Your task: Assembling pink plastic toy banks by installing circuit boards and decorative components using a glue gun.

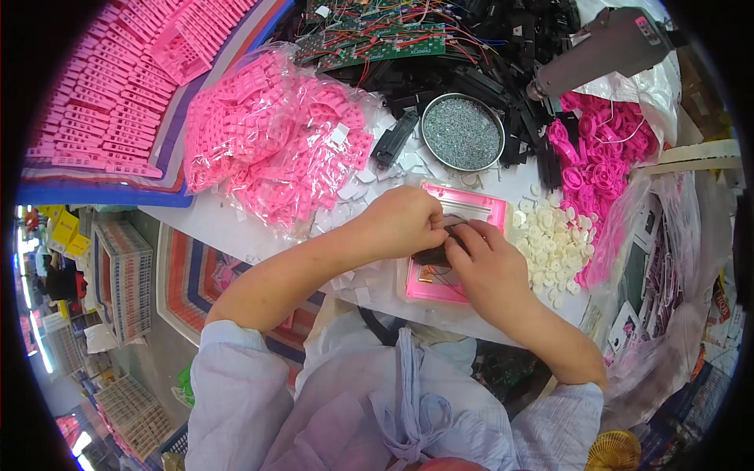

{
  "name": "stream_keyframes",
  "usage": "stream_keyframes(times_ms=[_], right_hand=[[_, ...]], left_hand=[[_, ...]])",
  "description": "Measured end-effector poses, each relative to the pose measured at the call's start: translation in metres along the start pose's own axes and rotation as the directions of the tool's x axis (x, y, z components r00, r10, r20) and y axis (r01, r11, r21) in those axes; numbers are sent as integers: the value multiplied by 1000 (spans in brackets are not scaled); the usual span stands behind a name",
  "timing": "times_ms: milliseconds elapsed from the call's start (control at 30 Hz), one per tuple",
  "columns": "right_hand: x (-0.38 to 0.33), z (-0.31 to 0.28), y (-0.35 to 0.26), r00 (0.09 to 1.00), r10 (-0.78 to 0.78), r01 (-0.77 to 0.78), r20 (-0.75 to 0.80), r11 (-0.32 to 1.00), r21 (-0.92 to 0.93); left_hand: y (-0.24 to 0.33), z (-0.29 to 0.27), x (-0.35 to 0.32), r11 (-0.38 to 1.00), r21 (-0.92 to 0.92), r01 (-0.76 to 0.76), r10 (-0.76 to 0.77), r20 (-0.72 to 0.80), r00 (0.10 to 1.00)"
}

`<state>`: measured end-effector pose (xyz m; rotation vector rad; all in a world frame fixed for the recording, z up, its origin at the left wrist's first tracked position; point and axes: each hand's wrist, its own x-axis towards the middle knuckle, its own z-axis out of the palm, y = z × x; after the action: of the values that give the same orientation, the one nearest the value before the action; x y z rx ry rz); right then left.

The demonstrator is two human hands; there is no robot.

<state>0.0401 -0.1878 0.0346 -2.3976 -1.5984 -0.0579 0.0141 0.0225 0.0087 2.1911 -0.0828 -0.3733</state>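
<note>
A pink plastic housing (434,291) lies on the white work surface in front of me, with thin wires inside it. Both hands meet over its middle. My left hand (410,223) is closed, thumb and fingertips pinched at a dark part (430,256) that sits over the housing. From the other side my right hand (488,263) curls its fingers onto the same dark part. Its exact kind is hidden under the fingers. Just beyond the housing stands a round metal dish (423,135) full of small screws (462,132).
Bagged pink parts (275,133) lie left, beside a blue-rimmed bin (118,196) of pink pieces. Black parts (397,137) and green circuit boards (393,45) pile up behind. White discs (554,243) and magenta pieces (585,157) lie right, under a grey tapered tool (605,51).
</note>
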Motion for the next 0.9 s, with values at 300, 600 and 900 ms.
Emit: stream_keyframes(times_ms=[300, 600, 900], right_hand=[[1, -11, -8, 990, 73, -81, 118, 995, 63], [-8, -41, 10, 985, 150, -115, -89, 943, 314], [-50, -101, 125, 237, 613, 239, -754, 715, 657]], left_hand=[[2, 9, 1, 992, 116, -55, 59, -32, 998], [3, -3, 20, 918, 344, -196, 165, 117, 979], [3, -22, 130, 731, 681, -41, 216, -173, 961]])
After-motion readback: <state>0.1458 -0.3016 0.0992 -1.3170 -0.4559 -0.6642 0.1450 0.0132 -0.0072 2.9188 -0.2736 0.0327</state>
